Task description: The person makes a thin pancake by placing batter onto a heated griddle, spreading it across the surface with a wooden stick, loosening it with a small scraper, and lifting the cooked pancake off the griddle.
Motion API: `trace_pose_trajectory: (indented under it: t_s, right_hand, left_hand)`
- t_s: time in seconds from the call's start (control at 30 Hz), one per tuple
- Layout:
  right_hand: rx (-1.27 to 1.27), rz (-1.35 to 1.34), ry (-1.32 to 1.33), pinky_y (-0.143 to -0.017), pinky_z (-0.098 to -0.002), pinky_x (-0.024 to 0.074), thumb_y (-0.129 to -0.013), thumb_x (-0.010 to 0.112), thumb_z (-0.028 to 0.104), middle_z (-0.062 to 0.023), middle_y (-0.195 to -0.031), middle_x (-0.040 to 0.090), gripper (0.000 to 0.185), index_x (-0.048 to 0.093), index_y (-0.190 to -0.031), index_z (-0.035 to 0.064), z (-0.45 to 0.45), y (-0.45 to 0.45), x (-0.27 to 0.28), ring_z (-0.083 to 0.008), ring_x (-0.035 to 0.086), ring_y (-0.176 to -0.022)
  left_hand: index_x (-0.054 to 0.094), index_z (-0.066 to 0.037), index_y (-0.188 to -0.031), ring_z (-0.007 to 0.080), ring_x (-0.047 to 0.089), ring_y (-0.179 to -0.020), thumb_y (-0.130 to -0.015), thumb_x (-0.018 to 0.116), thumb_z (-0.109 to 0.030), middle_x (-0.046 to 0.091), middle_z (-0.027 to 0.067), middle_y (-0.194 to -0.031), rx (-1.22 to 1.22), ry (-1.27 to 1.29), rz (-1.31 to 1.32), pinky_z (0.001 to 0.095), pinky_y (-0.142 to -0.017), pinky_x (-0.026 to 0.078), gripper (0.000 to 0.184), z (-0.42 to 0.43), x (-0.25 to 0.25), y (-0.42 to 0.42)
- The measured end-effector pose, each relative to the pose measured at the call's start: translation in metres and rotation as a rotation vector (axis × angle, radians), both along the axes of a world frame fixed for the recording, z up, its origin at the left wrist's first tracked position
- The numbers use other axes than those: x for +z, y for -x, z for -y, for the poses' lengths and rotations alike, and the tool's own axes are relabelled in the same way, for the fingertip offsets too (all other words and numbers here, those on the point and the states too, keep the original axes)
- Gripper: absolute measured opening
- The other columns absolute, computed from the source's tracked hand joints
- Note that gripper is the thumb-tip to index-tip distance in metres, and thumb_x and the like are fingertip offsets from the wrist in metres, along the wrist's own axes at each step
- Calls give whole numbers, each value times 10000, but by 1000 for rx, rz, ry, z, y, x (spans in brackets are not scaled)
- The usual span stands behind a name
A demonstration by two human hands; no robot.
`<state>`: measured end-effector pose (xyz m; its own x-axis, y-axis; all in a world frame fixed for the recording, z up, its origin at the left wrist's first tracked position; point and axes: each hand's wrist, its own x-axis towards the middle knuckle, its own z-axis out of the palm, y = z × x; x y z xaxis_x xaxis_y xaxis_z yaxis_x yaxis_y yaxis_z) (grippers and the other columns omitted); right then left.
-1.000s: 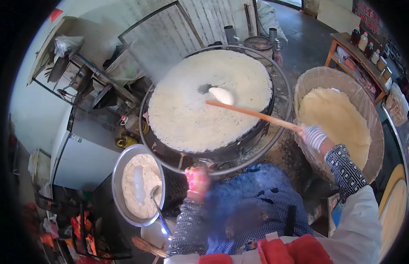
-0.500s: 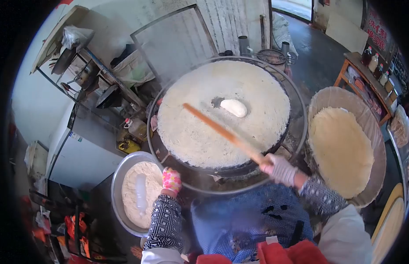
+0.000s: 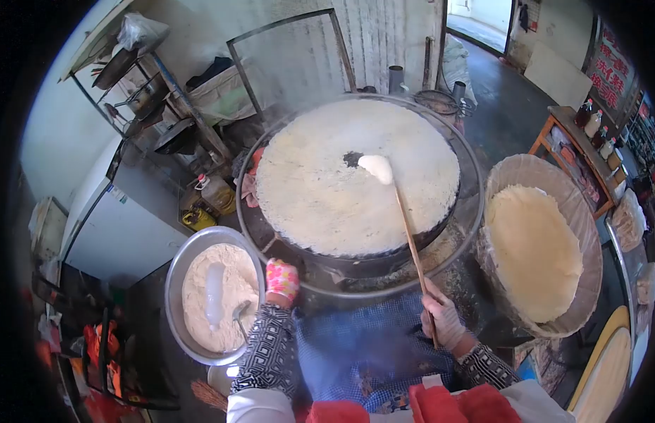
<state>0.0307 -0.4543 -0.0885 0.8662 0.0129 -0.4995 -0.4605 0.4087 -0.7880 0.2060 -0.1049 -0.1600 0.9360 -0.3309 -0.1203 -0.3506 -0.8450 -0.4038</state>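
A broad pale sheet of batter [image 3: 320,204] covers the large round griddle [image 3: 405,262], with a dark bare patch near its middle. Beside that patch lies a soft white lump of dough [image 3: 377,169]. My right hand [image 3: 446,319], in a thin whitish glove, is closed around a long wooden spatula [image 3: 410,236]; its far end meets the lump. My left hand [image 3: 282,279], in a pink floral glove, is closed at the metal ring [image 3: 334,293] around the griddle. Left of it, a metal basin [image 3: 174,289] holds flour-like meal, a translucent bottle-like object [image 3: 214,295] and a scoop [image 3: 240,314].
On the right stands a plastic-lined basket [image 3: 588,282] with a pale dough-like mass in it. Bottles [image 3: 593,123] line a wooden table [image 3: 553,116]. A rack with pans [image 3: 147,99], a white cabinet [image 3: 109,233] and an oil jug [image 3: 216,194] are to the left. Round boards [image 3: 606,374] stand lower right.
The spatula has swung from lying diagonally leftward to pointing away from me, its tip now at the lump. My right hand has moved lower; my left hand stays by the ring.
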Motion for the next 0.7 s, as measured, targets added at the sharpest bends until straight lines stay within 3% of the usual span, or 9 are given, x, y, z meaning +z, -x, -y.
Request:
trace_pose_trajectory:
  t_s: [0.1,0.23,0.33,0.37,0.4,0.47,0.53,0.63,0.7]
  right_hand:
    - [-34,44,-47,-315,-255,318,-915,476,142,18,-523,409,437,406,-1346,175,-11,-13,-13,-97,380,-347]
    - [-57,59,-26,-292,-261,338,-893,521,157,-9,-491,456,463,419,-1343,187,-22,-31,-22,-109,402,-322]
    - [-84,88,-19,-292,-262,336,-886,540,168,-11,-489,464,467,427,-1337,209,-21,-39,-28,-113,400,-319]
    - [-63,68,-5,-294,-265,339,-886,544,173,-9,-490,459,467,429,-1335,224,-22,-41,-25,-114,402,-324]
    - [-42,49,7,-296,-267,341,-885,549,178,-8,-491,455,467,432,-1332,239,-23,-43,-22,-114,403,-328]
    - [-43,38,-8,-300,-268,342,-885,550,185,-6,-492,448,464,433,-1330,250,-28,-46,-20,-112,402,-335]
    - [-44,24,-47,-309,-269,339,-891,547,208,2,-492,427,453,436,-1324,280,-38,-47,-24,-110,398,-353]
    - [-44,5,-57,-317,-275,313,-887,539,179,8,-477,397,463,434,-1324,286,-59,-47,-13,-112,369,-340]
    - [-35,-19,-110,-313,-276,330,-901,535,220,-2,-489,426,444,428,-1326,291,-63,-45,-13,-116,389,-353]
  left_hand:
    - [650,-177,-586,223,585,-619,-655,607,-244,621,49,-620,-38,111,21,399,-634,360,105,51,-1,38]
    - [591,-84,-691,269,553,-579,-654,616,-206,565,94,-612,-172,627,218,453,-603,377,130,149,5,98]
    - [415,35,-1191,384,397,-1159,-648,705,-259,422,227,-1208,-370,906,36,488,-984,318,682,196,29,174]
    - [362,24,-1264,377,391,-1182,-714,685,-304,398,218,-1269,-218,943,-206,505,-997,298,717,196,45,200]
    - [378,2,-1275,357,412,-1169,-776,650,-313,427,200,-1265,-144,939,-368,499,-1015,280,650,188,54,217]
    - [443,-5,-1232,347,470,-1114,-811,622,-302,493,190,-1213,-277,899,-106,492,-998,295,546,146,31,246]
    - [557,1,-1100,343,580,-921,-788,668,-202,613,176,-998,-82,1092,-11,445,-824,438,388,100,42,250]
    - [596,13,-1017,324,551,-684,-808,594,-104,603,156,-763,245,1072,185,434,-682,436,240,32,58,245]
    - [565,28,-1092,349,557,-894,-851,525,-139,600,204,-918,432,832,353,433,-786,443,296,-10,41,242]
